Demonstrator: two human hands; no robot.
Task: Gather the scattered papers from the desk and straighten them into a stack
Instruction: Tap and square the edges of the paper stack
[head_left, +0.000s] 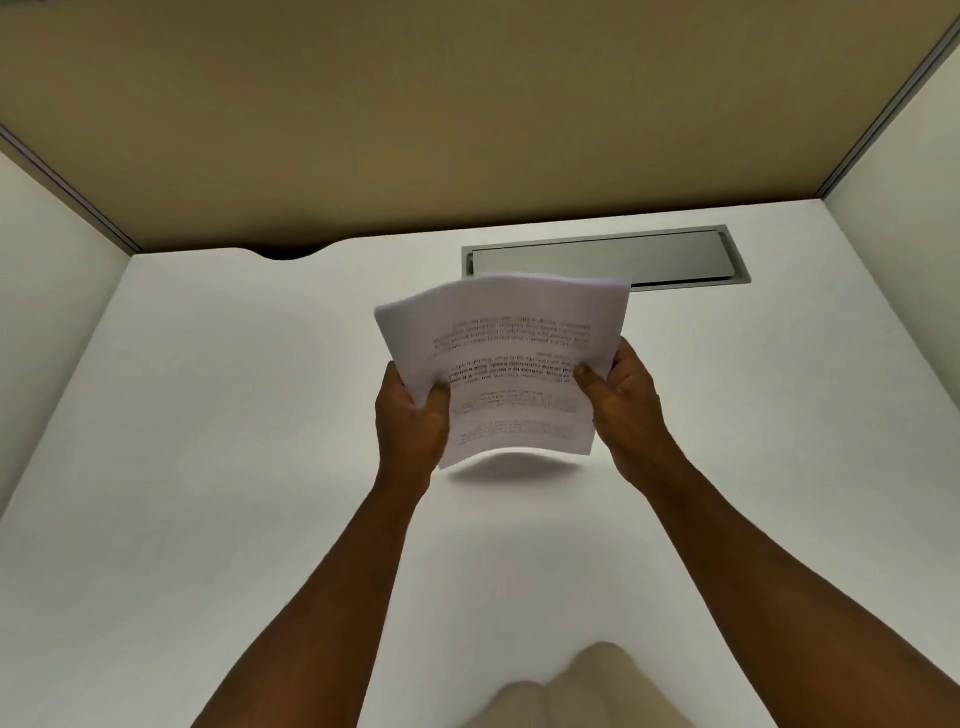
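Note:
A stack of white printed papers (511, 358) is held above the white desk (208, 415), its text upside down to me and its sheets slightly bowed. My left hand (410, 421) grips the stack's lower left edge, thumb on top. My right hand (621, 400) grips its right edge, thumb pressed on the page. The stack's lower edge hangs just above the desk and casts a shadow under it. No loose sheets lie on the desk in view.
A grey metal cable flap (608, 257) is set into the desk behind the papers. White side panels (47, 291) stand left and right, and a tan partition (467, 114) closes off the back. A dark cut-out (285, 252) sits at the desk's back edge.

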